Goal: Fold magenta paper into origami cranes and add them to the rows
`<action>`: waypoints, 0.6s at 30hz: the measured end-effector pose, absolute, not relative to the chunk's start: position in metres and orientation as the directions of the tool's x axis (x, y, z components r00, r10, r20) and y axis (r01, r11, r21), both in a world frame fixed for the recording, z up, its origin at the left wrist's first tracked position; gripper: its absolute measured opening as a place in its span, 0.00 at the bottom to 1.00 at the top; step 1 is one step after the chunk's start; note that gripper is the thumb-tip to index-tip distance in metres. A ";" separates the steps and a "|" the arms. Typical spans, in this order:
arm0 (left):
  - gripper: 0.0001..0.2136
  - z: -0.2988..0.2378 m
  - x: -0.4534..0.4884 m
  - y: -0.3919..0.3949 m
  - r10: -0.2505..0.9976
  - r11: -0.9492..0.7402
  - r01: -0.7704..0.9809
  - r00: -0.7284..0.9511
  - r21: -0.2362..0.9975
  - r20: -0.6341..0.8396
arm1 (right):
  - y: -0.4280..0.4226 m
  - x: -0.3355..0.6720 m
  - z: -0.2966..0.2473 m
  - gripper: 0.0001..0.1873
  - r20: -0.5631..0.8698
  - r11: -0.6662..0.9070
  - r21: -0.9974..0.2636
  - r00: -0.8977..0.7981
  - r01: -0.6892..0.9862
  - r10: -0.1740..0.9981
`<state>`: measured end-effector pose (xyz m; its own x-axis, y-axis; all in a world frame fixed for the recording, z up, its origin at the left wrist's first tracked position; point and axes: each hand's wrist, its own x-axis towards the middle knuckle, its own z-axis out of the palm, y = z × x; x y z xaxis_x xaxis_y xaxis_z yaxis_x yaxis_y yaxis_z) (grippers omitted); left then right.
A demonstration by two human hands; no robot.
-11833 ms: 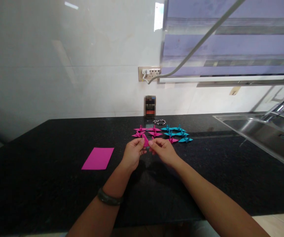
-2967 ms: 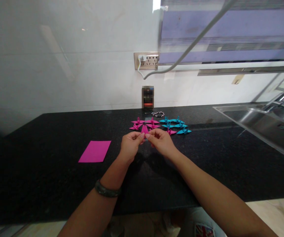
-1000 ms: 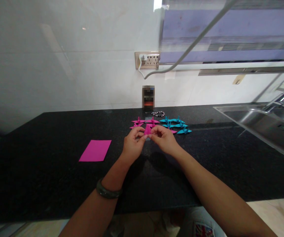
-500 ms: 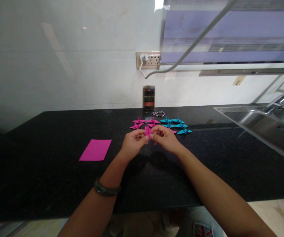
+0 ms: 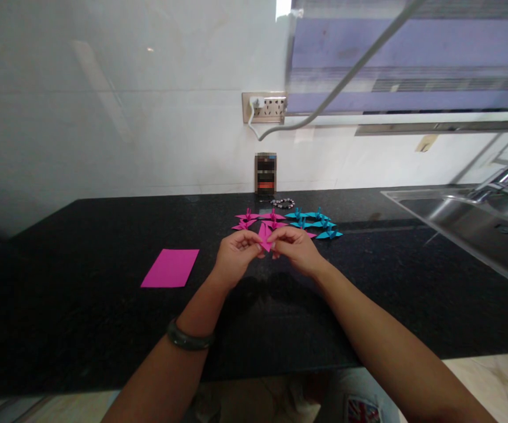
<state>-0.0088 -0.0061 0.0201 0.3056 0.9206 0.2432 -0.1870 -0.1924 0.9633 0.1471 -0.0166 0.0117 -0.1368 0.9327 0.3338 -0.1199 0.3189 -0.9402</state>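
Note:
Both hands meet over the black counter [image 5: 82, 329] and pinch one small pink folded paper piece [image 5: 264, 236] between them. My left hand [image 5: 235, 257] grips its left side with closed fingers. My right hand [image 5: 294, 250] grips its right side, fingers curled. Just behind lie several finished pink paper cranes [image 5: 258, 219] and several blue paper cranes [image 5: 316, 222]. A flat pink paper sheet [image 5: 170, 268] lies on the counter to the left of my left hand.
A small dark box [image 5: 265, 173] stands against the wall, with a bead bracelet [image 5: 283, 203] beside it. A steel sink [image 5: 478, 229] and tap are set in the counter at right. A wall socket [image 5: 264, 107] with a white cable is above.
The pink piece has been turned and worked between my fingers, now pointing down a little. Both hands stay in the same spot in front of the cranes.

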 end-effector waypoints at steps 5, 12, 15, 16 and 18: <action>0.07 0.016 -0.009 -0.004 0.919 -0.060 -0.276 0.359 0.959 0.161 | -0.019 0.150 0.017 0.04 0.372 0.376 -0.927 -0.154 -0.002 0.915; 0.07 0.024 -0.009 -0.010 0.921 0.053 -0.300 0.383 0.952 0.069 | -0.020 0.150 0.019 0.03 0.369 0.377 -0.926 -0.170 0.013 0.914; 0.08 0.023 -0.008 -0.009 0.923 0.063 -0.290 0.381 0.955 0.055 | -0.019 0.150 0.017 0.03 0.353 0.361 -0.932 -0.191 0.008 0.916; 0.09 0.022 -0.008 -0.008 0.926 0.053 -0.272 0.374 0.961 0.055 | -0.018 0.151 0.017 0.03 0.353 0.364 -0.931 -0.202 0.017 0.914; 0.10 0.019 -0.008 -0.006 0.931 0.020 -0.229 0.358 0.973 0.065 | -0.017 0.151 0.016 0.03 0.338 0.352 -0.935 -0.218 0.031 0.916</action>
